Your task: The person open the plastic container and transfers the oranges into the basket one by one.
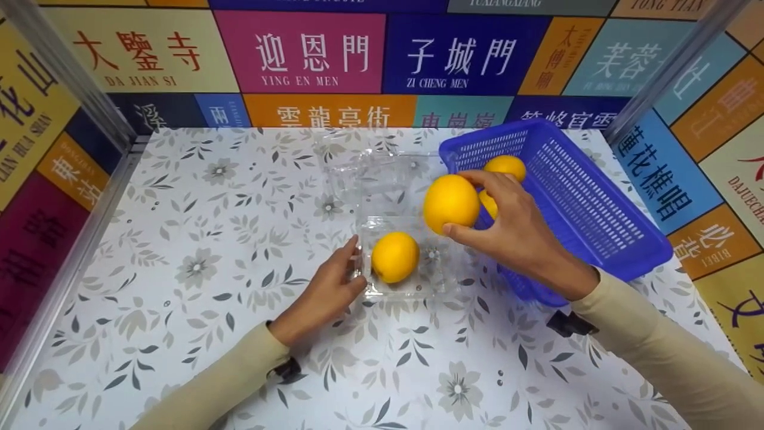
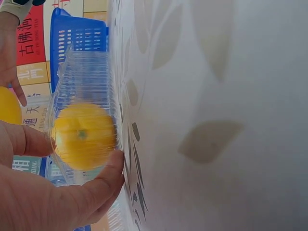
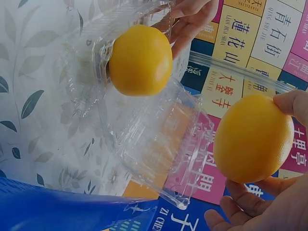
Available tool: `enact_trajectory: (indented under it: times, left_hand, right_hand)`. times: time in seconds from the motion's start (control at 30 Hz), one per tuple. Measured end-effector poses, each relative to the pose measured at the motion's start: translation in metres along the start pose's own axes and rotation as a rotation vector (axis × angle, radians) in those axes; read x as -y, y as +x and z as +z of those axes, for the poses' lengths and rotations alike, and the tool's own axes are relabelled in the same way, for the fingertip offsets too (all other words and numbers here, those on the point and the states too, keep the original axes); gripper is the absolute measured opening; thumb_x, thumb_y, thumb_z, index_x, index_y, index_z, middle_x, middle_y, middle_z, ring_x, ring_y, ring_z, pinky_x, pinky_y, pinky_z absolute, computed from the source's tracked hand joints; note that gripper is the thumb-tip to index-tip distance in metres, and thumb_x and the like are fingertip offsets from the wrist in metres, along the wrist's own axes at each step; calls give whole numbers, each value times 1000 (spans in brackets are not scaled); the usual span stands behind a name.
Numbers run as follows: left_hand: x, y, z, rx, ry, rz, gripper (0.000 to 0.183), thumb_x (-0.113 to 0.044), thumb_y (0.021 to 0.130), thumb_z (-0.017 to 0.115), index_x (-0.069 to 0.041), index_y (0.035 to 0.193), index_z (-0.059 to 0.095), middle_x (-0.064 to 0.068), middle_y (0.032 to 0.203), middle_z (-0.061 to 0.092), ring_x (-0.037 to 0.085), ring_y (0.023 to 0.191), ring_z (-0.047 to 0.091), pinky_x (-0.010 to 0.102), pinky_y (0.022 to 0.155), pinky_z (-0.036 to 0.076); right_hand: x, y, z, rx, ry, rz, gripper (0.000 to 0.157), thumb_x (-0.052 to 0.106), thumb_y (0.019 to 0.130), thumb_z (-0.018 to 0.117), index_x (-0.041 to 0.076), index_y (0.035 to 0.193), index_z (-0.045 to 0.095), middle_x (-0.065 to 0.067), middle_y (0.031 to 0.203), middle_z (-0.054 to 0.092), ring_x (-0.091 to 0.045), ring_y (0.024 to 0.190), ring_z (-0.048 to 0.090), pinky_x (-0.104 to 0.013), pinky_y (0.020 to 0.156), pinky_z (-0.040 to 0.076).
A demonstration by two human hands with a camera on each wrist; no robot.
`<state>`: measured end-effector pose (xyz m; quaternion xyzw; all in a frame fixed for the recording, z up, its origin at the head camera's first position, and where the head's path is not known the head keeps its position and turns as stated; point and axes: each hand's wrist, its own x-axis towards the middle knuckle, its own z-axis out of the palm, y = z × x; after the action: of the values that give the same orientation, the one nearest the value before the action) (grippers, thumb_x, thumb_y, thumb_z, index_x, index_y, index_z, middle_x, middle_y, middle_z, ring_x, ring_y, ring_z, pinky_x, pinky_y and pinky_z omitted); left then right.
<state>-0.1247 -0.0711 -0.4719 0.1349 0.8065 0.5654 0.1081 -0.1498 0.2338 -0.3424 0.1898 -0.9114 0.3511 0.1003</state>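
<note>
My right hand (image 1: 516, 230) holds an orange (image 1: 451, 204) between thumb and fingers, raised beside the blue basket's near-left side. A second orange (image 1: 395, 257) sits in one half of a clear plastic clamshell box (image 1: 439, 280) on the table. At the box's left side is my left hand (image 1: 325, 295), its thumb and fairly straight fingers touching the wall; the left wrist view shows the fingers (image 2: 108, 175) low by the tabletop. The box's lid (image 1: 382, 176) lies folded back, away from me. More oranges (image 1: 506, 167) are in the blue basket (image 1: 627, 209), partly hidden by my right hand.
The basket stands tilted at an angle on the table's right side. A white tablecloth (image 1: 197, 269) with grey leaves and flowers covers the surface. Panels with printed characters (image 1: 298, 54) wall in the back and both sides, with metal posts (image 1: 89, 77) at the corners.
</note>
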Motion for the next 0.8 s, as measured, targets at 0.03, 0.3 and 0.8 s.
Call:
enact_trajectory:
  times: [0.03, 0.3, 0.8]
  left_hand:
    - [0, 0, 0, -1, 0, -1, 84, -2, 98, 62, 8, 171, 22, 28, 161, 50, 41, 142, 57, 55, 121, 46]
    - [-2, 1, 0, 5, 20, -24, 83, -3, 98, 59, 7, 171, 22, 27, 164, 47, 41, 144, 56, 55, 120, 47]
    - [-2, 0, 0, 1, 18, -31, 84, -4, 98, 60, 6, 172, 22, 26, 162, 49, 39, 141, 58, 54, 119, 48]
  right_hand:
    - [-1, 1, -1, 2, 9, 8, 73, 26, 85, 94, 4, 148, 64, -14, 139, 68, -34, 126, 57, -57, 110, 44]
    - [-10, 8, -7, 12, 71, 114, 71, 29, 90, 90, 7, 151, 62, -14, 138, 63, -34, 125, 58, -56, 103, 52]
    - [-40, 20, -18, -10, 51, 282, 72, 38, 96, 84, 9, 156, 57, -18, 145, 62, -38, 118, 61, -45, 90, 54]
